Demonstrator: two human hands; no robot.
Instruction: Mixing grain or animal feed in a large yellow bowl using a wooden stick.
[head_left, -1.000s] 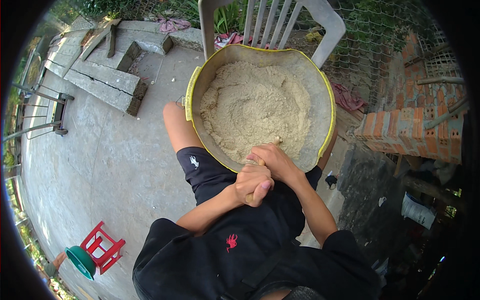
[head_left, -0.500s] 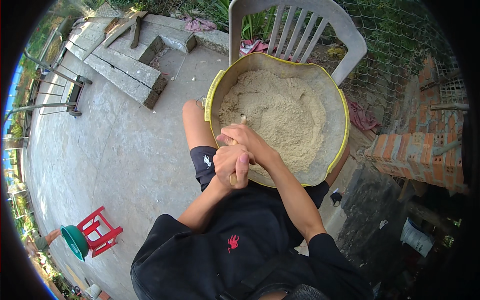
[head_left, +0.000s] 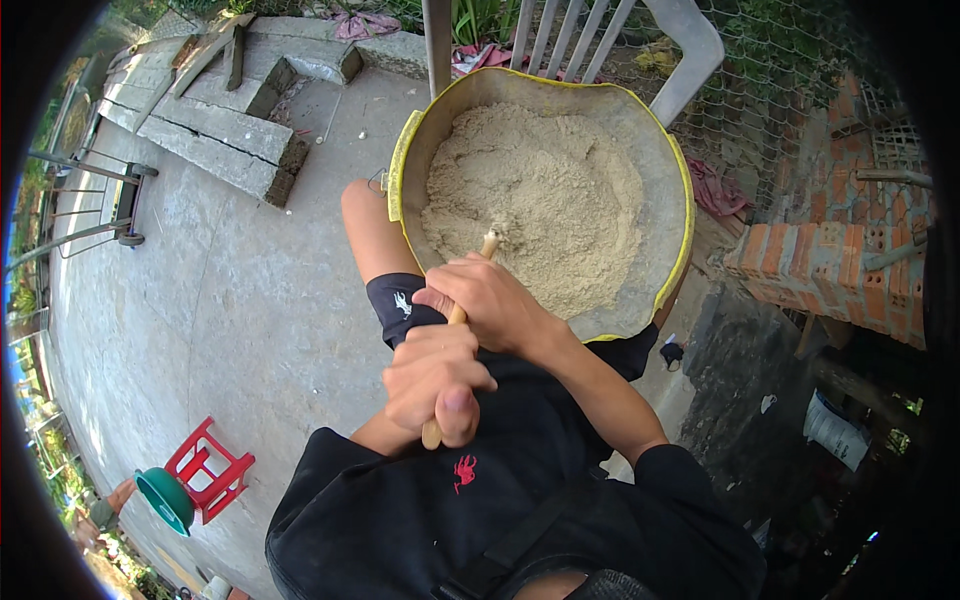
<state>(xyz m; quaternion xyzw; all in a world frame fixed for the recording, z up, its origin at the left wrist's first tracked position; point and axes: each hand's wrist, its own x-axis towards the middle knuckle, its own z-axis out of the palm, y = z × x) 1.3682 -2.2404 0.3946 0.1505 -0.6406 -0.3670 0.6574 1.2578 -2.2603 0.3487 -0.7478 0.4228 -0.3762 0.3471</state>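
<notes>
A wooden stick (head_left: 490, 243) slants across the near left rim of a large round tub (head_left: 668, 150) with a yellow edge. Pale, crumbly, meal-like material (head_left: 545, 190) fills the tub, and the stick's far end meets it. Closed around the stick's lower part is my left hand (head_left: 438, 380), close to my shirt, with the butt end poking out below. Higher up, my right hand (head_left: 490, 300) wraps the same stick beside the tub's near rim. The tub sits between my knees, in front of a grey plastic chair back (head_left: 690, 55).
Concrete beams (head_left: 215, 140) lie at the far left, near a metal hand cart (head_left: 125, 205). A red stool (head_left: 212, 470) and a green basin (head_left: 165, 500) stand lower left, where another person's arm (head_left: 118, 497) reaches in. A brick wall (head_left: 825, 275) and wire fence border the right.
Both hands have drawn back toward my body along with the stick, the left hand most. More of the stick shows between and beyond the hands. The whole view has shifted slightly.
</notes>
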